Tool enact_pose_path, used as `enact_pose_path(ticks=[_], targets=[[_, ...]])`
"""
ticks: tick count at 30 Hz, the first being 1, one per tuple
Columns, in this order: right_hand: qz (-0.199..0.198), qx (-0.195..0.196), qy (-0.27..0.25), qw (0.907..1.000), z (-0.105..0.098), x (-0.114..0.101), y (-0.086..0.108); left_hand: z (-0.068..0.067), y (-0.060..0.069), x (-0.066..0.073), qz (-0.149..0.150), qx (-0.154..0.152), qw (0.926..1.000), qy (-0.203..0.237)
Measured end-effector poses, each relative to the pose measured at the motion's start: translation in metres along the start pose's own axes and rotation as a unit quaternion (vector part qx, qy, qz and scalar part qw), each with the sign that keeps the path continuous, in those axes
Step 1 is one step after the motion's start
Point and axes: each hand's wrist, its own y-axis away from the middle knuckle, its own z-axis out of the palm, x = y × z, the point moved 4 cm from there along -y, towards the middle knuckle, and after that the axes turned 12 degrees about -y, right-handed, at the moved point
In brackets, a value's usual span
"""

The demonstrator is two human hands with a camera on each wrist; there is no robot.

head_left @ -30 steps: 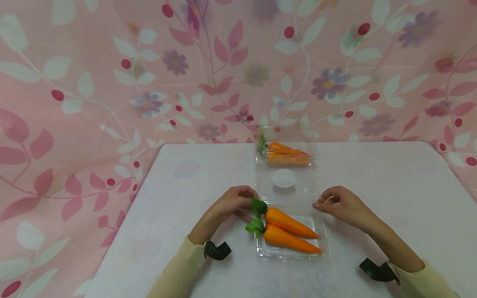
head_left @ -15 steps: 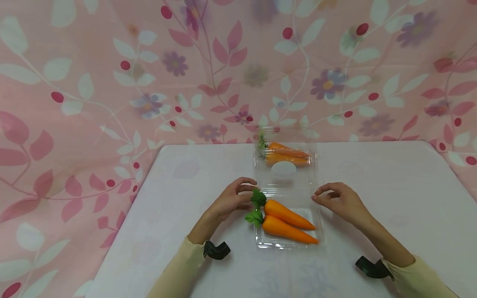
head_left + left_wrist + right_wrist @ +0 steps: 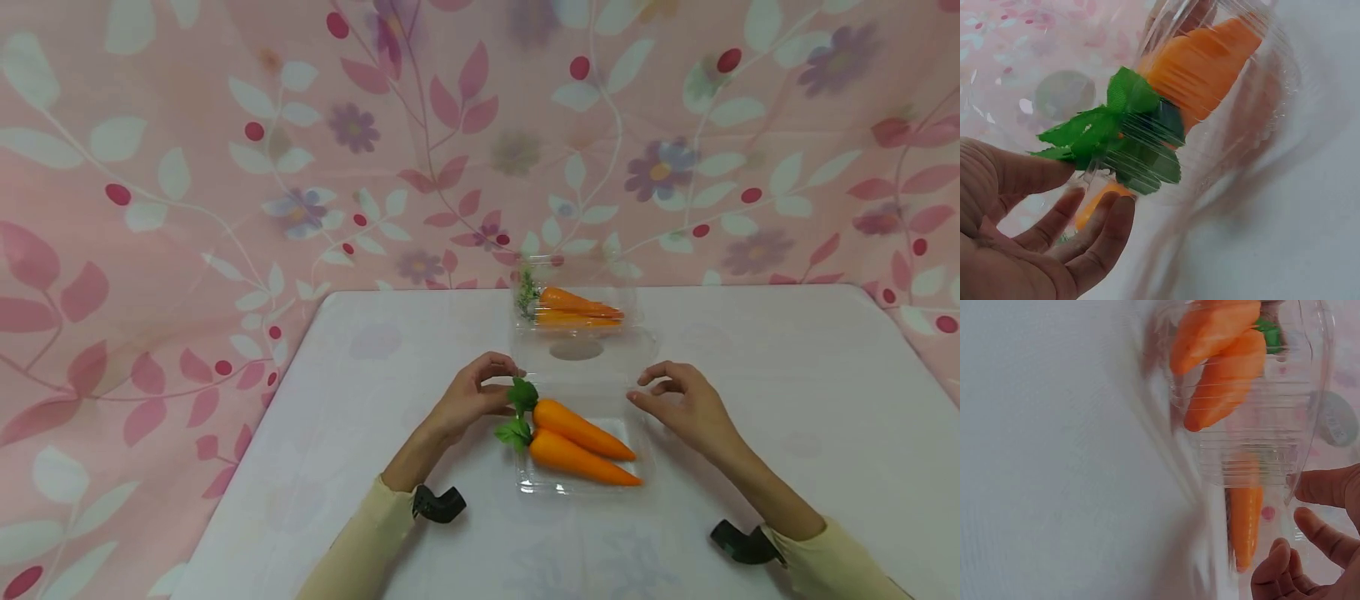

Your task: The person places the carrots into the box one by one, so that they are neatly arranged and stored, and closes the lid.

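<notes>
Two orange carrots (image 3: 579,442) with green leaves lie side by side in the near tray of an opened clear plastic clamshell box (image 3: 585,489). Its lid (image 3: 540,354), bearing an oval label (image 3: 576,348), tilts up on the far side. At the left edge, by the hinge and leaves (image 3: 1138,103), my left hand (image 3: 474,396) holds the plastic between thumb and curled fingers. On the opposite edge my right hand (image 3: 686,408) pinches the rim with thumb and forefinger, as the right wrist view (image 3: 1325,534) suggests; its other fingers stay bent off the plastic.
Behind the lid, a closed clear box (image 3: 632,312) with more carrots (image 3: 577,304) stands at the table's back edge. A pink floral cloth (image 3: 420,167) hangs behind the white table (image 3: 765,358).
The box with its carrots has slid away toward the back of the table. Its lid has tilted up and the label has turned grey. Both hands have moved forward along with it.
</notes>
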Motion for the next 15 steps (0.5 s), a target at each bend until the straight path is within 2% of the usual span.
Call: enact_pose_path(ticks=[6, 11, 15], targets=[[-0.068, 0.043, 0.032, 0.9962, 0.003, -0.003, 0.001, -0.005, 0.001, -0.007, 0.007, 0.004, 0.9999, -0.007], [-0.098, 0.081, 0.056, 0.9903, 0.006, -0.004, 0.003, -0.007, 0.006, -0.009, -0.016, 0.009, 0.9994, -0.027], [-0.124, 0.096, 0.073, 0.9849, 0.008, -0.006, 0.007, -0.006, 0.012, -0.007, -0.038, 0.012, 0.9980, -0.049]])
